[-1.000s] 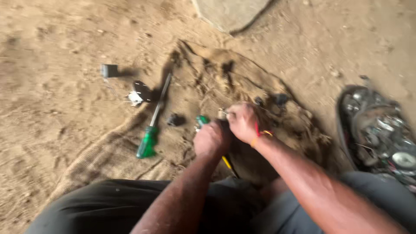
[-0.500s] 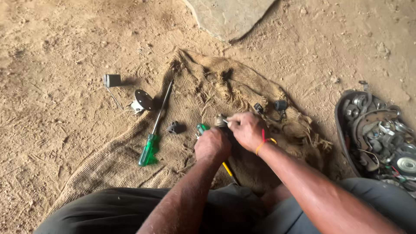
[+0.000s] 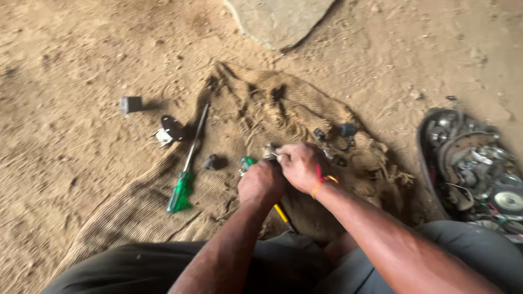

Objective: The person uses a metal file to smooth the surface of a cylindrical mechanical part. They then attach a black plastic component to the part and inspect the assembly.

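Both hands meet over the burlap sack. The left hand is clenched around a green-tipped tool, its shaft mostly hidden; a yellow handle pokes out beneath. The right hand pinches a small metal part, too covered to identify. Left of the hands lies a green screwdriver, with bare dirt beyond.

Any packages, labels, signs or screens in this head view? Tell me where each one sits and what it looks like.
None in view: no package, label, sign or screen.
What lies on the burlap sack is bare hardware: a green-handled screwdriver and small dark parts.
Both hands, left hand and right hand, close around a small metal part.
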